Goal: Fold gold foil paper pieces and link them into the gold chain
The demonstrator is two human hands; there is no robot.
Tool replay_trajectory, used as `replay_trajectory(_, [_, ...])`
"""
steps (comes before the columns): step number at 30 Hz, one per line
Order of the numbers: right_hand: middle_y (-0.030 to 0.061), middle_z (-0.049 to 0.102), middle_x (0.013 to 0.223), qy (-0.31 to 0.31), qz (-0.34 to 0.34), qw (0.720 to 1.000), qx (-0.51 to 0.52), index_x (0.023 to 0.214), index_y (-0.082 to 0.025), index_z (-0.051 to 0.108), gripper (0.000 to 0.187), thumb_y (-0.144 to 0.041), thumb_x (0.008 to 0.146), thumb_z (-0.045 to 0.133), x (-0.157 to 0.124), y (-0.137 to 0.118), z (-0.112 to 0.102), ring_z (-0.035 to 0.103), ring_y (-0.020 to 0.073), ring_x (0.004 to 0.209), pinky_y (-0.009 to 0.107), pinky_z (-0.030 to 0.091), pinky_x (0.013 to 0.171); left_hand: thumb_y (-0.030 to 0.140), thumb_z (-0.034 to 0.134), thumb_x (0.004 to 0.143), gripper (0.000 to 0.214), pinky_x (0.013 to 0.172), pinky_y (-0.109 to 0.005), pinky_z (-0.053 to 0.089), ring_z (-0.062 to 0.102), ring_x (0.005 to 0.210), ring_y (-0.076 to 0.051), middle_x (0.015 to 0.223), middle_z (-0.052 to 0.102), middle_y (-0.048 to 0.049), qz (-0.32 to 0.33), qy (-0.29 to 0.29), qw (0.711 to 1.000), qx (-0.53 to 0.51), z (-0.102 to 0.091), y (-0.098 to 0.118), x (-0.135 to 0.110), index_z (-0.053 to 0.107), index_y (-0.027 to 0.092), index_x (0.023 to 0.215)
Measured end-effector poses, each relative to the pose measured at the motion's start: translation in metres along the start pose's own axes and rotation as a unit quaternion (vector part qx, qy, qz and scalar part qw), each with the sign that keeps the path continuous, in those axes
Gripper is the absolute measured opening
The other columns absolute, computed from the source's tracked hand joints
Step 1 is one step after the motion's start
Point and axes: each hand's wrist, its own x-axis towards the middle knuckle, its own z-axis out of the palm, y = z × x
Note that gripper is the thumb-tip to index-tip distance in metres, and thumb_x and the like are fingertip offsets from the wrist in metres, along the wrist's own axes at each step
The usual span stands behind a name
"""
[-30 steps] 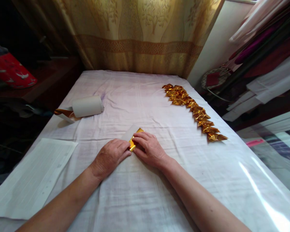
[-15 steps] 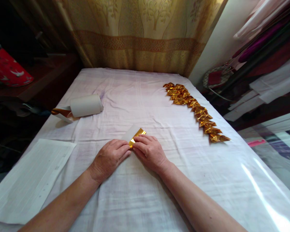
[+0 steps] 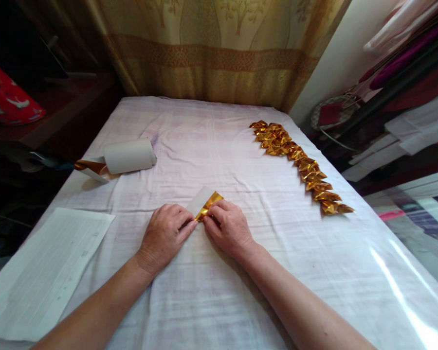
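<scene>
A small sheet of gold foil paper (image 3: pixel 209 203), white on its back, lies on the white cloth (image 3: pixel 219 155) near the middle of the table. My left hand (image 3: pixel 166 233) presses its fingertips on the sheet's near left edge. My right hand (image 3: pixel 229 228) pinches the gold fold from the right, fingers curled on it. Both hands meet at the paper, wrists resting on the cloth.
A row of several folded gold pieces (image 3: pixel 302 165) runs along the right side. A white paper roll (image 3: pixel 129 155) with a gold strip lies at the left. A large white sheet (image 3: pixel 47 270) covers the near left corner. A curtain (image 3: pixel 219 53) hangs behind; shelves stand at right.
The hands have shifted slightly on the gold paper and the fold now stands a little more raised. The view has tilted down a bit. Nothing else on the table moved.
</scene>
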Motion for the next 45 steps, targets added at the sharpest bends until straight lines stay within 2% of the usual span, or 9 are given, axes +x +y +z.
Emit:
replay_trajectory(9, [0.0042, 0.065, 0.079, 0.004, 0.021, 0.999, -0.027, 0.073, -0.020, 0.063, 0.014, -0.020, 0.087, 0.061, 0.004, -0.004, 0.001, 0.059, 0.0193, 0.075, 0.030, 0.039, 0.067, 0.030, 0.057, 0.094, 0.018, 0.078, -0.037, 0.041, 0.055, 0.084, -0.022, 0.083, 0.064, -0.0032, -0.028, 0.001, 0.999, 0.023, 0.003, 0.003, 0.003, 0.062, 0.021, 0.079])
replay_trajectory(26, [0.0051, 0.066, 0.084, 0.016, 0.029, 0.999, -0.022, 0.077, -0.021, 0.061, 0.011, -0.020, 0.087, 0.060, 0.001, -0.003, 0.005, 0.060, 0.0211, 0.079, 0.033, 0.040, 0.071, 0.027, 0.064, 0.089, 0.011, 0.078, -0.037, 0.039, 0.055, 0.087, -0.023, 0.085, 0.062, -0.0023, -0.052, 0.002, 0.999, 0.008, 0.005, 0.005, 0.002, 0.059, 0.022, 0.081])
replay_trajectory(32, [0.0047, 0.067, 0.090, 0.010, 0.032, 0.999, -0.009, 0.086, -0.022, 0.063, 0.004, -0.018, 0.087, 0.062, 0.001, -0.004, 0.005, 0.061, 0.0216, 0.085, 0.032, 0.040, 0.073, 0.028, 0.062, 0.090, 0.010, 0.079, -0.037, 0.039, 0.055, 0.089, -0.023, 0.087, 0.063, -0.0023, -0.065, -0.005, 0.998, -0.003, 0.006, 0.005, 0.003, 0.058, 0.023, 0.082])
replay_trajectory(39, [0.0059, 0.065, 0.087, 0.002, 0.049, 0.998, -0.028, 0.082, -0.022, 0.063, 0.013, -0.034, 0.086, 0.068, 0.004, -0.006, 0.006, 0.059, 0.0216, 0.079, 0.033, 0.041, 0.070, 0.028, 0.060, 0.091, 0.010, 0.079, -0.037, 0.039, 0.055, 0.089, -0.023, 0.088, 0.063, -0.0028, -0.071, -0.006, 0.997, -0.003, 0.006, 0.005, 0.002, 0.058, 0.022, 0.083])
replay_trajectory(43, [0.0049, 0.066, 0.088, -0.014, 0.042, 0.999, 0.024, 0.082, -0.022, 0.063, 0.005, -0.023, 0.087, 0.064, 0.005, 0.001, 0.004, 0.060, 0.0201, 0.082, 0.031, 0.043, 0.073, 0.028, 0.060, 0.091, 0.009, 0.079, -0.037, 0.039, 0.055, 0.089, -0.023, 0.088, 0.063, -0.0026, -0.068, -0.004, 0.998, -0.004, 0.006, 0.005, 0.001, 0.058, 0.022, 0.084])
replay_trajectory(45, [0.0040, 0.066, 0.088, -0.014, 0.033, 0.998, 0.059, 0.082, -0.022, 0.063, 0.007, -0.016, 0.087, 0.061, 0.005, 0.006, 0.003, 0.060, 0.0190, 0.081, 0.029, 0.044, 0.073, 0.027, 0.061, 0.091, 0.008, 0.079, -0.037, 0.039, 0.055, 0.090, -0.023, 0.088, 0.063, -0.0025, -0.069, -0.008, 0.998, -0.004, 0.006, 0.005, 0.001, 0.059, 0.022, 0.085])
